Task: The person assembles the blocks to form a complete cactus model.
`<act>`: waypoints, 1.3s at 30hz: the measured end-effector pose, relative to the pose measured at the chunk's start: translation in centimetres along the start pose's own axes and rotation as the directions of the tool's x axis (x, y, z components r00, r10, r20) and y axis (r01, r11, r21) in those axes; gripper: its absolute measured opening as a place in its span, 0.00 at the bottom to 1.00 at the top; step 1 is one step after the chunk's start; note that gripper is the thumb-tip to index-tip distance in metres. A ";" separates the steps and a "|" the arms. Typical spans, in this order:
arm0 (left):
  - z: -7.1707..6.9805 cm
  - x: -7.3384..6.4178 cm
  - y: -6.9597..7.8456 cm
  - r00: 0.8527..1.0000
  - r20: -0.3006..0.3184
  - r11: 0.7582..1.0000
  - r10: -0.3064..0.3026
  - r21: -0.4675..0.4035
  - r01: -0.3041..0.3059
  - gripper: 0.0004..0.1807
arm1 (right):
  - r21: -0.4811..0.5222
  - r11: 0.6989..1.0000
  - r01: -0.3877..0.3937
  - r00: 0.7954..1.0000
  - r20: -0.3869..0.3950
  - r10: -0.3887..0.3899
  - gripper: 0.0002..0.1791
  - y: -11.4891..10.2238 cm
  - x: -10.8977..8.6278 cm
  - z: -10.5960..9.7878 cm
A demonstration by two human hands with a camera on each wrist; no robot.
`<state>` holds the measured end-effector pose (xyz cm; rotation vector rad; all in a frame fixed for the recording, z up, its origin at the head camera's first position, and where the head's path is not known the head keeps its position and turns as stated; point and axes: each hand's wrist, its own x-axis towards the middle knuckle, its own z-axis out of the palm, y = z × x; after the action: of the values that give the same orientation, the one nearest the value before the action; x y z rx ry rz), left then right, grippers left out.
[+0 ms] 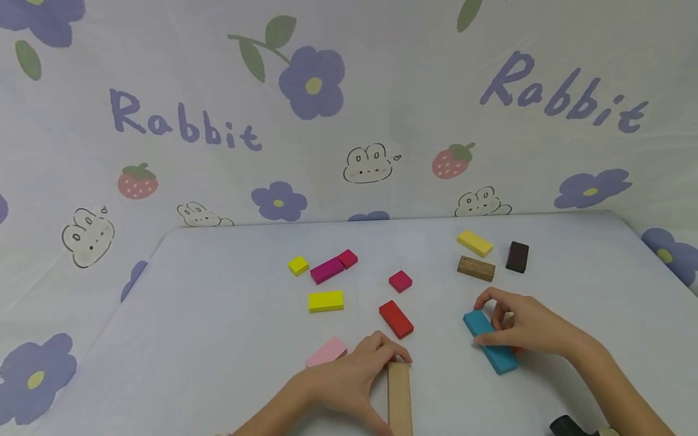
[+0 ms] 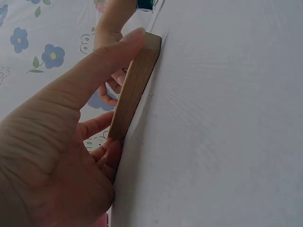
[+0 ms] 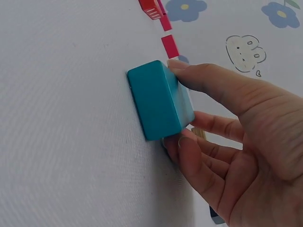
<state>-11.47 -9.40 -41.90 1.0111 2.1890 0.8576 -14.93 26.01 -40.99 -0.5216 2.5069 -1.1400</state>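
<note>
Head view: right hand (image 1: 529, 325), half-closed, pinches smooth blue rectangular block (image 1: 498, 357); left of it, left hand (image 1: 360, 376), spread wide, grips long tan wooden block (image 1: 400, 396) endwise; keep both level.

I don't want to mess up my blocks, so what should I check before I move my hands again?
1. Left hand has the long wood block: ok, thumb at one end, fingers at the other.
2. Right hand has the blue block: ok, pinched.
3. Those two blocks apart: ok, there's a gap.
4. Red block clear of the left hand: ok, table shows between.
5. Pink block fully in view: not ok, the left hand hides part in the head view.
6. Pink block untouched by that hand: cannot tell.
</note>
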 end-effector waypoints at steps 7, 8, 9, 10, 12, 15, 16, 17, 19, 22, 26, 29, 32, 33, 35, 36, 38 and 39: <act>0.1 -0.1 -0.3 0.999 -0.031 0.997 -0.024 -0.080 0.022 0.47 | 0.098 0.995 -0.017 0.996 0.093 0.008 0.36 0.3 0.0 -0.7; 0.1 -0.1 -0.4 0.999 -0.039 0.996 -0.024 -0.091 0.020 0.47 | 0.118 0.993 -0.015 0.993 0.120 0.000 0.38 0.5 -0.1 -0.9; 0.1 -0.1 -0.4 0.999 -0.044 0.995 -0.022 -0.101 0.018 0.47 | 0.134 0.991 -0.013 0.989 0.148 -0.007 0.40 0.7 -0.2 -1.1; 0.1 -0.1 -0.4 0.999 -0.049 0.994 -0.021 -0.110 0.015 0.47 | 0.146 0.989 -0.015 0.985 0.172 -0.010 0.42 0.8 -0.3 -1.3; 0.1 -0.1 -0.4 0.999 -0.049 0.994 -0.018 -0.106 0.013 0.48 | 0.164 0.986 -0.024 0.977 0.214 -0.012 0.45 1.1 -0.5 -1.6; 0.2 -0.1 -0.2 0.999 -0.043 1.000 -0.018 -0.025 0.017 0.49 | 0.171 0.984 -0.044 0.966 0.259 -0.001 0.49 1.1 -0.7 -1.8; 0.2 -0.1 -0.1 0.999 -0.042 1.000 -0.018 0.002 0.018 0.49 | 0.167 0.984 -0.056 0.963 0.270 0.009 0.50 1.0 -0.7 -1.8; 0.2 -0.1 0.0 0.999 -0.042 0.999 -0.019 0.026 0.020 0.50 | 0.162 0.984 -0.069 0.959 0.283 0.020 0.52 1.0 -0.7 -1.9; 0.3 -0.1 0.2 0.999 -0.050 0.998 -0.021 0.053 0.024 0.50 | 0.147 0.985 -0.088 0.952 0.304 0.039 0.54 0.9 -0.7 -2.0; 0.3 -0.1 0.4 0.997 -0.070 0.999 -0.031 0.009 0.032 0.47 | 0.112 0.990 -0.086 0.944 0.325 0.045 0.56 1.1 -0.6 -2.0; 0.4 0.0 0.5 0.994 -0.104 0.999 -0.029 -0.048 0.024 0.46 | 0.106 0.991 -0.077 0.944 0.328 0.038 0.56 1.2 -0.5 -1.9; 0.4 0.2 0.7 0.992 -0.129 0.998 -0.016 -0.064 0.008 0.46 | 0.113 0.990 -0.085 0.947 0.319 0.045 0.56 1.5 -0.5 -1.8; 0.4 0.6 1.0 0.990 -0.142 0.997 -0.002 -0.079 -0.010 0.46 | 0.089 0.994 -0.061 0.948 0.317 0.030 0.55 2.1 -0.4 -1.9; 0.5 0.7 1.1 0.989 -0.146 0.996 0.004 -0.088 -0.017 0.46 | 0.085 0.995 -0.054 0.949 0.315 0.024 0.54 2.4 -0.3 -1.9; 0.6 1.0 1.2 0.989 -0.150 0.993 0.009 -0.113 -0.027 0.46 | 0.075 0.997 -0.031 0.948 0.317 0.006 0.53 2.9 -0.2 -2.0; 0.6 1.1 1.3 0.988 -0.153 0.992 0.008 -0.125 -0.028 0.46 | 0.076 0.997 -0.029 0.949 0.316 0.003 0.53 3.0 -0.2 -2.0; 0.7 1.4 1.4 0.987 -0.159 0.989 0.010 -0.142 -0.033 0.45 | 0.098 0.995 -0.032 0.950 0.311 0.000 0.54 3.3 -0.1 -1.9; 0.8 1.6 1.4 0.987 -0.162 0.987 0.008 -0.156 -0.034 0.45 | 0.086 0.996 -0.031 0.951 0.309 0.003 0.54 3.4 -0.1 -1.9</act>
<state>-11.18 -7.15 -41.68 0.9173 2.2039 1.1385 -16.36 29.35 -42.45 -0.6017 2.1779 -1.0671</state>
